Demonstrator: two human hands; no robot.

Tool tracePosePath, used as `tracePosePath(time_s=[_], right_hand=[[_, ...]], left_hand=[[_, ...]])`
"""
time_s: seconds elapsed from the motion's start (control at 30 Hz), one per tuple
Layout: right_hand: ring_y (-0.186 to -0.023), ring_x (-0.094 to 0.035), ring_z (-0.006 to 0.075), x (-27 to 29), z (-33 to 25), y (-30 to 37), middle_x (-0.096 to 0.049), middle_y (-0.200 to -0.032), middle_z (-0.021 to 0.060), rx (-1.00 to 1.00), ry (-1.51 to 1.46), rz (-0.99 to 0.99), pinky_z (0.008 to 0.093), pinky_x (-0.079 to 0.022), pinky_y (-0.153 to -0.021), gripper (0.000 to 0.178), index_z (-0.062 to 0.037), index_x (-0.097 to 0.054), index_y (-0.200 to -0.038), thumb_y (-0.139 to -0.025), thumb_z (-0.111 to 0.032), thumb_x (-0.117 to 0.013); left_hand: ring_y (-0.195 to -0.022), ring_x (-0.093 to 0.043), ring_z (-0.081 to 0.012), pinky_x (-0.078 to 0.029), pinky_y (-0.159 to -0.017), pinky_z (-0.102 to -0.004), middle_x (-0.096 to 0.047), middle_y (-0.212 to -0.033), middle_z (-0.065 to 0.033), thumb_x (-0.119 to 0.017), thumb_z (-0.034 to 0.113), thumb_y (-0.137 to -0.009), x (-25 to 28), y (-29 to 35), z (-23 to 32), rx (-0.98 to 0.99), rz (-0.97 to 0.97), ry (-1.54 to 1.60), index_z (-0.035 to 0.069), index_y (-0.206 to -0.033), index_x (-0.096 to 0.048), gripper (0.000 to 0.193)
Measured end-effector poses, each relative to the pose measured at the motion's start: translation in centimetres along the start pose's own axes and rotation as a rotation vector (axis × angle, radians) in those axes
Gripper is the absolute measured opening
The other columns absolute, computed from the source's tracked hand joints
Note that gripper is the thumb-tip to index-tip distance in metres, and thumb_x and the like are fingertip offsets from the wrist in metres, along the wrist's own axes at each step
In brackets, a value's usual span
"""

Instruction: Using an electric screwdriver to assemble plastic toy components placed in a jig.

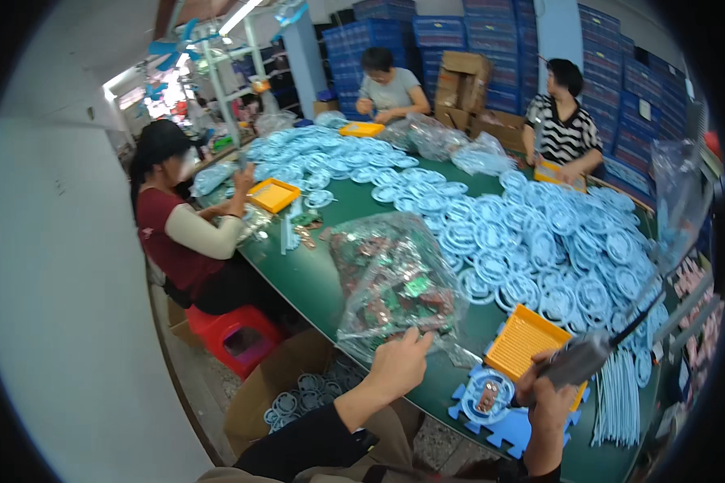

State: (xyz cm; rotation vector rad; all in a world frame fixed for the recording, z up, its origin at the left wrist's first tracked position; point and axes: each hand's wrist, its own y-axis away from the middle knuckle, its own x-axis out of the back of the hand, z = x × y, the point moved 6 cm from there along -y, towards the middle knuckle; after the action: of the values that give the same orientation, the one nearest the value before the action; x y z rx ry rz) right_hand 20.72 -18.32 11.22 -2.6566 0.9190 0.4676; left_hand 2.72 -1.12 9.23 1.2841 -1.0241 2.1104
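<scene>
Left grip [399,366] extends forward; right grip [544,396] is curled closed.

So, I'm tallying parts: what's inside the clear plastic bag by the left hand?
Green and reddish-brown pieces show through the plastic bag; whatever lies beneath them is covered.

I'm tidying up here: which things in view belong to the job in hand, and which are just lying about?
Belongs, it seems:
dark grey tool, in the right hand
clear bag of parts, at the left hand
light-blue round piece on the blue mat
nearby orange tray

Apparently just lying about:
stacked blue crates
cardboard boxes at the back
</scene>
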Motion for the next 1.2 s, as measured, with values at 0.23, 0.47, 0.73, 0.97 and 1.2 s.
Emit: tracePosePath(time_s=[0.23,0.47,0.73,0.97,1.2], right_hand=[[-0.054,-0.057,0.0155,3.4,-2.5,1.6,-0.056,-0.07,0.0092,0.069,0.035,0.129,0.0272,-0.047,-0.049,0.034,0.0036,-0.05,-0.104,-0.072,0.008,-0.063],[-0.054,-0.055,0.016,6.8,-3.6,1.6,-0.057,-0.066,0.0089,0.161,0.153,0.197,0.0267,-0.042,-0.048,0.037,0.0053,-0.051,-0.11,-0.082,-0.011,-0.068],[-0.055,-0.056,0.0142,7.0,0.4,0.3,-0.057,-0.074,0.0085,0.218,0.073,0.25,0.027,-0.047,-0.05,0.037,0.0022,-0.05,-0.11,-0.077,-0.001,-0.068],[-0.055,-0.055,0.0134,5.9,3.0,-1.3,-0.056,-0.073,0.0063,0.183,0.154,0.293,0.0251,-0.045,-0.05,0.035,0.0013,-0.052,-0.107,-0.076,-0.002,-0.067],[-0.055,-0.052,0.0139,5.3,2.3,-2.9,-0.054,-0.067,0.0062,0.277,0.249,0.184,0.0257,-0.043,-0.051,0.047,0.0037,-0.049,-0.113,-0.086,-0.026,-0.073]], left_hand=[[-0.084,-0.068,-0.0325,-0.055,-0.068,-0.0444,-0.064,-0.097,-0.0152,-0.063,0.017,-0.079,-8.6,-5.3,4.7,-0.108,-0.465,-0.237,0.006,-0.099,-0.07,0.025],[-0.103,-0.06,-0.0344,-0.047,-0.087,-0.0479,-0.062,-0.114,-0.0135,-0.065,0.022,-0.081,-6.7,-4.1,4.0,-0.055,-0.458,0.223,0.014,-0.119,-0.065,0.039],[-0.1,-0.054,-0.0334,-0.045,-0.084,-0.0438,-0.056,-0.117,-0.0139,-0.072,0.016,-0.074,-5.9,1.2,2.9,-0.612,-0.414,0.087,0.012,-0.121,-0.06,0.049],[-0.093,-0.055,-0.0316,-0.044,-0.077,-0.0423,-0.055,-0.097,-0.0117,-0.076,0.027,-0.072,-5.8,0.7,1.2,-0.37,-0.331,0.154,0.009,-0.118,-0.059,0.052],[-0.104,-0.05,-0.0328,-0.042,-0.089,-0.041,-0.055,-0.114,-0.0122,-0.078,0.014,-0.066,-5.5,-2.6,-0.9,-0.456,-0.533,0.288,0.008,-0.123,-0.06,0.06]])
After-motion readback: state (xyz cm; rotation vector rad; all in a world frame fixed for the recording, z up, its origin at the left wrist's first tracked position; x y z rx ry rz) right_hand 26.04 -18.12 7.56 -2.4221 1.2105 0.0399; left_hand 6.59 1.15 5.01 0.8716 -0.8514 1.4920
